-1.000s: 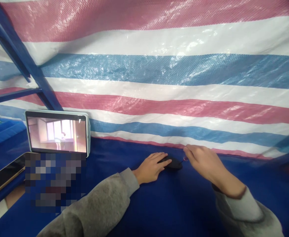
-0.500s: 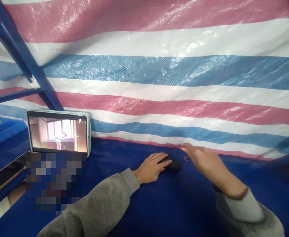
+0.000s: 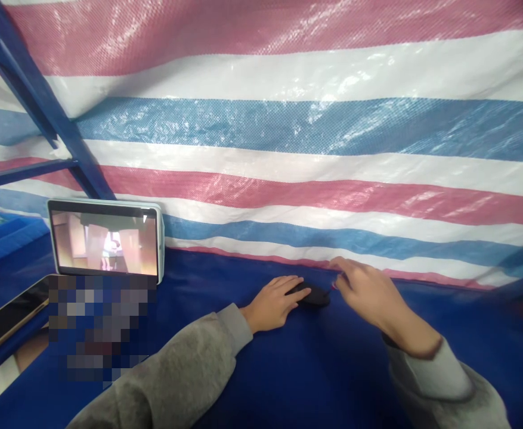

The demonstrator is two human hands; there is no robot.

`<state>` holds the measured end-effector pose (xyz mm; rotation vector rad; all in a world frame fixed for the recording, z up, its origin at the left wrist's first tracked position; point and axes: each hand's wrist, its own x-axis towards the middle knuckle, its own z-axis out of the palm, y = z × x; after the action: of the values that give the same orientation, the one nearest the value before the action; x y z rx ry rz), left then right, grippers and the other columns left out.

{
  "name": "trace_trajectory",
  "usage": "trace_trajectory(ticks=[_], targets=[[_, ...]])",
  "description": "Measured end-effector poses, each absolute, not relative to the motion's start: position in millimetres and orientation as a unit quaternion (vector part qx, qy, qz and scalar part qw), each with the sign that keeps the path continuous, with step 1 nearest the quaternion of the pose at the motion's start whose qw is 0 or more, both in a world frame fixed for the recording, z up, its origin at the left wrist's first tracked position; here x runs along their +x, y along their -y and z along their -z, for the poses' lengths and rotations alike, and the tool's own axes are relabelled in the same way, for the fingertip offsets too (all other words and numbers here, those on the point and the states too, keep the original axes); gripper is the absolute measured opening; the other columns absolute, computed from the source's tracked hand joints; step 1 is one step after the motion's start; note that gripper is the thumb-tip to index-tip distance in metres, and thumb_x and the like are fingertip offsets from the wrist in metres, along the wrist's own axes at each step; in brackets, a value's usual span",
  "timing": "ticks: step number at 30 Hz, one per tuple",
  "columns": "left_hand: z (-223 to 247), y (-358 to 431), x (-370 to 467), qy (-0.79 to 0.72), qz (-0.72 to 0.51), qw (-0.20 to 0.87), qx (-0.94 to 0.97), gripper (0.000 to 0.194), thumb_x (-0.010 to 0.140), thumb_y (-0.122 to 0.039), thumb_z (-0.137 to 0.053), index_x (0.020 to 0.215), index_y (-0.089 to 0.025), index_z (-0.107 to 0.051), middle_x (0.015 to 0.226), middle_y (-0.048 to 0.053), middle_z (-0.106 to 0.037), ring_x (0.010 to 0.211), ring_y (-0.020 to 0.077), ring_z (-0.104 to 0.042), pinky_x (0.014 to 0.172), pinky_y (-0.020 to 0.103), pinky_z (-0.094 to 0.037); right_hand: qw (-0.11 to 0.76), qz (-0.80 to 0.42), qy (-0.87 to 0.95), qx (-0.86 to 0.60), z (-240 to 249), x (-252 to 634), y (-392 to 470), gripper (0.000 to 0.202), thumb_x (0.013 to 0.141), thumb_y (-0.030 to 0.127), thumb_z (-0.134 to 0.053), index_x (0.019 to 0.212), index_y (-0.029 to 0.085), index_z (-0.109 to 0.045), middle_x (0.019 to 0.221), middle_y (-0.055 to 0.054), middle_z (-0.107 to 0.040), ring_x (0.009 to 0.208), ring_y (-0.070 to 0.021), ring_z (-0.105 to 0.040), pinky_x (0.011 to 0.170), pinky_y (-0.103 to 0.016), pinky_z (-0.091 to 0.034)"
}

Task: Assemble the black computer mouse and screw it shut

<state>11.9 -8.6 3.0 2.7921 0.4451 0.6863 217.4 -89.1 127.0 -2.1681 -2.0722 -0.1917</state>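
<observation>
the left hand (image 3: 274,304), grip spread, rested on the dark object (image 3: 315,295) on the blue surface (image 3: 283,375); at three o'clock, the right hand (image 3: 371,295) curled beside a pinkish bit (image 3: 334,286), its pinch impossible to tell

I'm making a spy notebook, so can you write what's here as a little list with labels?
left hand: resting on a dark rounded thing, fingers over it
dark rounded thing: on the table
right hand: fingers bent, beside a small reddish bit; can't tell if pinching it
tablet: propped up, screen lit
phone: screen dark, left of the tablet and nearer
sleeves: grey
backdrop: striped sheet, red, white and blue
unclear: pixelated patch below the tablet
</observation>
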Motion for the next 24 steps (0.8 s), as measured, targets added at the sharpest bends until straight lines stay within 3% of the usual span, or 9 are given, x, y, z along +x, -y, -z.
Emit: trace_trajectory(ticks=[7, 16, 21, 24], targets=[[-2.8, 8.4, 12.5, -0.152, -0.235, 0.114, 0.953, 0.046, 0.098, -0.019, -0.046, 0.143, -0.024, -0.043, 0.149, 0.010, -0.043, 0.140, 0.0232, -0.037, 0.115, 0.043, -0.032, 0.085, 0.073, 0.695, -0.710, -121.0, 220.7, 87.0, 0.028, 0.091, 0.024, -0.040, 0.110, 0.022, -0.061, 0.082, -0.005, -0.075, 0.073, -0.0222, -0.069, 0.060, -0.029, -0.036], [-4.2, 8.8, 12.0, -0.154, -0.231, 0.116, 0.954, 0.046, 0.098, -0.020, -0.046, 0.143, -0.024, -0.043, 0.149, 0.009, -0.043, 0.139, 0.0238, -0.038, 0.114, 0.044, -0.034, 0.103, 0.060, 0.685, -0.719, -117.8, 224.4, 84.2, 0.034, 0.097, 0.047, -0.037, 0.102, 0.023, -0.060, 0.069, -0.003, -0.072, 0.065, -0.0235, -0.068, 0.056, -0.029, -0.036], [-2.2, 8.4, 12.1, -0.155, -0.236, 0.120, 0.952, 0.046, 0.098, -0.020, -0.046, 0.143, -0.025, -0.044, 0.149, 0.009, -0.043, 0.139, 0.0238, -0.039, 0.114, 0.044, -0.034, 0.126, 0.064, 0.689, -0.710, -120.2, 223.5, 85.7, 0.029, 0.095, 0.030, -0.035, 0.106, 0.022, -0.060, 0.095, -0.006, -0.074, 0.079, -0.0231, -0.070, 0.061, -0.030, -0.040], [-1.2, 8.4, 11.6, -0.156, -0.238, 0.118, 0.951, 0.045, 0.097, -0.019, -0.047, 0.142, -0.024, -0.044, 0.149, 0.009, -0.043, 0.138, 0.0235, -0.039, 0.114, 0.043, -0.034, 0.141, 0.066, 0.701, -0.696, -119.1, 222.3, 85.5, 0.029, 0.094, 0.027, -0.037, 0.108, 0.023, -0.062, 0.092, -0.005, -0.074, 0.077, -0.0218, -0.070, 0.062, -0.030, -0.041]])
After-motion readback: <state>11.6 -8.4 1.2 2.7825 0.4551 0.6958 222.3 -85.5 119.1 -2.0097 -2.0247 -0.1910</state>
